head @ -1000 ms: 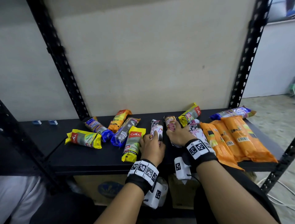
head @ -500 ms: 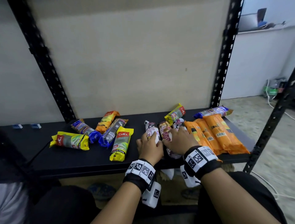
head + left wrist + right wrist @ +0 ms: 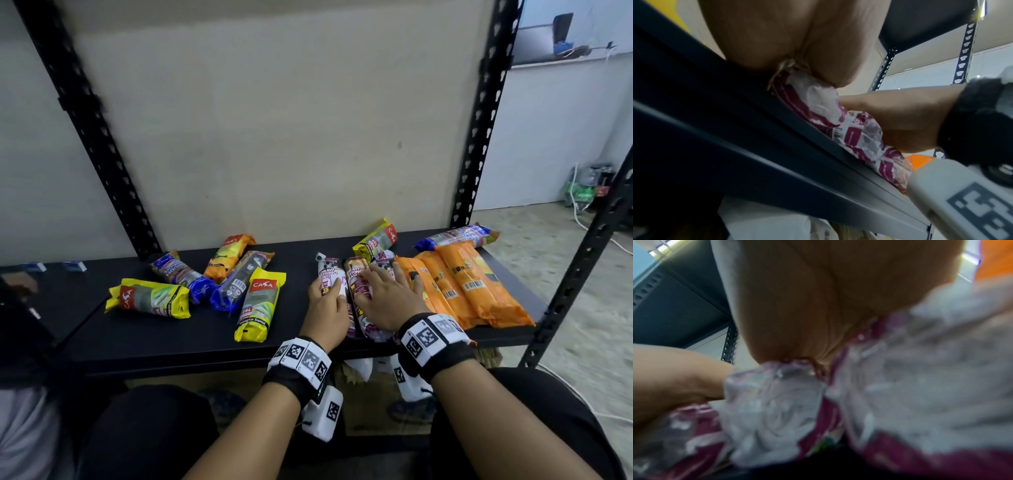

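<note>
On the black shelf (image 3: pixel 191 329), three white-and-maroon draw-string bag packs lie side by side near the front edge. My left hand (image 3: pixel 327 294) grips the leftmost white pack (image 3: pixel 330 274), thumb on one side and fingers on the other. My right hand (image 3: pixel 383 284) lies flat with spread fingers over the middle pack (image 3: pixel 358 277) and the right pack (image 3: pixel 385 265). In the left wrist view the palm (image 3: pixel 797 40) covers a pack's crumpled end (image 3: pixel 818 104). The right wrist view is blurred, with the palm (image 3: pixel 807 296) pressed on wrapper (image 3: pixel 920 369).
A row of orange packs (image 3: pixel 462 287) lies right of my right hand, with a blue-ended pack (image 3: pixel 455 236) and a yellow pack (image 3: pixel 376 240) behind. Several yellow, blue and orange packs (image 3: pixel 260 301) lie scattered at the left. Black slotted uprights (image 3: pixel 479 120) frame the shelf.
The view has swung right. My right hand has slid from the far end of one pack to lie flat over two packs, now drawn close beside the left hand's white pack.
</note>
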